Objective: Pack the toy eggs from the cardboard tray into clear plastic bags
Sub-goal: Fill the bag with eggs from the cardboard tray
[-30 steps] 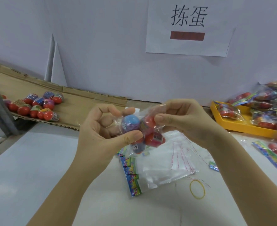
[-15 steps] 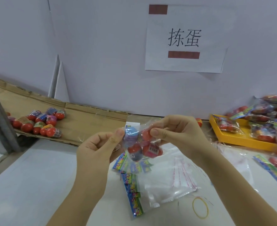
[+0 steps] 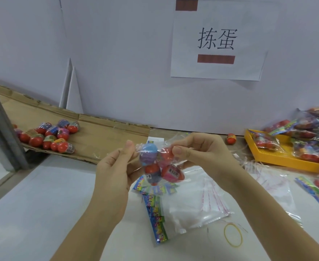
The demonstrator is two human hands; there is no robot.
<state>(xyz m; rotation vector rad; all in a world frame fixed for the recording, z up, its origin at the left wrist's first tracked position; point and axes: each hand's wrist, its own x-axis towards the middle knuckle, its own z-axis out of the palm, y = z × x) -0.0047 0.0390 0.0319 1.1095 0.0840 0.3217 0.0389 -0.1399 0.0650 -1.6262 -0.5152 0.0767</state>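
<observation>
A clear plastic bag [image 3: 159, 162] with several toy eggs inside hangs above the white table in the centre. My left hand [image 3: 117, 172] pinches the bag's top left corner between thumb and fingers. My right hand [image 3: 198, 149] pinches the top right edge, its thumb pressed over a red egg. A blue and purple egg sits uppermost in the bag, red and pink ones below it. Loose toy eggs [image 3: 49, 135] lie in a heap on the cardboard tray [image 3: 106, 140] at the left.
A stack of empty clear bags [image 3: 198, 204] with colourful header cards [image 3: 156, 213] lies under my hands. A yellow rubber band [image 3: 232, 235] lies near it. A yellow tray [image 3: 279, 157] heaped with packed bags stands at the right. One stray egg [image 3: 231, 138] rests by the wall.
My left hand has let go of the eggs' side and moved to pinch the bag's top corner. The bag now hangs lower between both hands. The camera has tilted upward.
</observation>
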